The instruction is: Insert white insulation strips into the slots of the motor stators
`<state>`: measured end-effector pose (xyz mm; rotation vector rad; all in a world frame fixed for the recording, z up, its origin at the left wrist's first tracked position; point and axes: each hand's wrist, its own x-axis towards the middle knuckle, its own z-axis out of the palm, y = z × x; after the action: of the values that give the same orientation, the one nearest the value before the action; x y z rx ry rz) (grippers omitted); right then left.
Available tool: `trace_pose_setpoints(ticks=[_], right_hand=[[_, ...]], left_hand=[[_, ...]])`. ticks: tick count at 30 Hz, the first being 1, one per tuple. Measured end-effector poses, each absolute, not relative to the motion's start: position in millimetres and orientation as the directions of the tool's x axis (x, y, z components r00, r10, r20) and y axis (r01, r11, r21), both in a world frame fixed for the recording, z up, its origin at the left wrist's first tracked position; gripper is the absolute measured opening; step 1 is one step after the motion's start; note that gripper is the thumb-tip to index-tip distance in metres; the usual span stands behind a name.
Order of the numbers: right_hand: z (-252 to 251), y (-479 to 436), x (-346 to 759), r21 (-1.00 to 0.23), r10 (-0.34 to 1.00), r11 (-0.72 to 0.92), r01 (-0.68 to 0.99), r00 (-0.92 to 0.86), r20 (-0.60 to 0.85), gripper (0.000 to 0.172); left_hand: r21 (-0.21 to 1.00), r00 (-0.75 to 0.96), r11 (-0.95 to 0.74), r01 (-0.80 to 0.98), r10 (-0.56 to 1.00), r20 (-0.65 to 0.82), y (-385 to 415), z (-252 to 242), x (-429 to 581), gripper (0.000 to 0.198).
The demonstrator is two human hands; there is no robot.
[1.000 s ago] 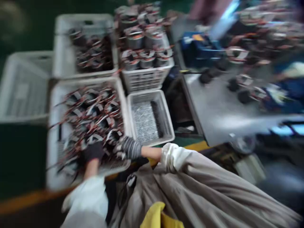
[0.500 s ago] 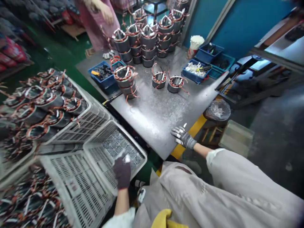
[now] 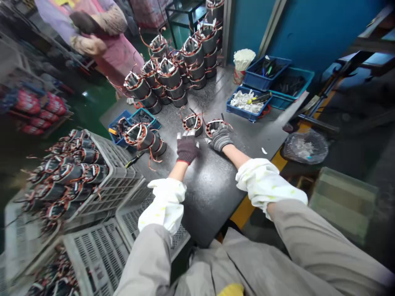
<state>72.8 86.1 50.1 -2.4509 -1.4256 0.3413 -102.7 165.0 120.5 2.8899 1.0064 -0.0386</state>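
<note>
Grey steel workbench (image 3: 210, 205) crowded with wound motor stators (image 3: 182, 70)

White plastic crates (image 3: 119, 174) filled with more stators are placed at lower left, and a co-worker in a pink smock (image 3: 108, 53) is seen at upper left. Blue plastic trays (image 3: 247, 105) of small parts are set at upper right. Near the frame's centre, a short left stator (image 3: 193, 124) and a short right stator (image 3: 216, 126) are stood on the bench. A dark-gloved left hand (image 3: 187, 150) is held just below the first, and a grey-striped right hand (image 3: 221, 139) is held against the second. Neither hand is seen closed around a core, so the grip cannot be told. The steel cores are judged heavy and stiff, the copper leads soft and easily bent, so hold is best taken on the outer core.
</note>
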Motion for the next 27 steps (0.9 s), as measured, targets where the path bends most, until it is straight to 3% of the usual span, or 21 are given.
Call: trace_pose_setpoints(ticks=[7, 11, 14, 16, 18, 20, 24, 27], right_hand=[[20, 7, 47, -0.491, 0.926, -0.326, 0.808, 0.377, 0.005, 0.055], [23, -2, 49, -0.539, 0.936, -0.306, 0.785, 0.351, -0.021, 0.047], [38, 4, 48, -0.443, 0.938, -0.341, 0.829, 0.330, -0.105, 0.067], [50, 6, 46, -0.328, 0.931, -0.359, 0.874, 0.310, -0.193, 0.082], [61, 3, 39, -0.243, 0.915, -0.370, 0.897, 0.307, -0.261, 0.087], [69, -6, 26, -0.205, 0.903, -0.377, 0.903, 0.309, -0.299, 0.080], [73, -44, -17, -0.225, 0.894, -0.395, 0.891, 0.316, -0.318, 0.062], [67, -79, -41, -0.353, 0.865, -0.477, 0.805, 0.361, -0.347, 0.053]], left_hand=[[0.045, 0.764, -0.772, 0.634, 0.616, -0.191, 222, 99, -26, 0.084], [0.069, 0.746, -0.748, 0.660, 0.643, -0.175, 211, 91, -44, 0.067], [0.118, 0.816, -0.808, 0.577, 0.569, -0.101, 172, 86, -97, 0.060], [0.146, 0.833, -0.821, 0.553, 0.538, -0.130, 134, 79, -148, 0.057], [0.171, 0.818, -0.802, 0.573, 0.543, -0.190, 89, 71, -204, 0.063], [0.200, 0.782, -0.759, 0.619, 0.571, -0.250, 43, 63, -257, 0.069], [0.320, 0.712, -0.641, 0.698, 0.569, -0.412, -28, 62, -321, 0.050], [0.482, 0.572, -0.363, 0.797, 0.709, -0.412, -43, 71, -339, 0.053]])
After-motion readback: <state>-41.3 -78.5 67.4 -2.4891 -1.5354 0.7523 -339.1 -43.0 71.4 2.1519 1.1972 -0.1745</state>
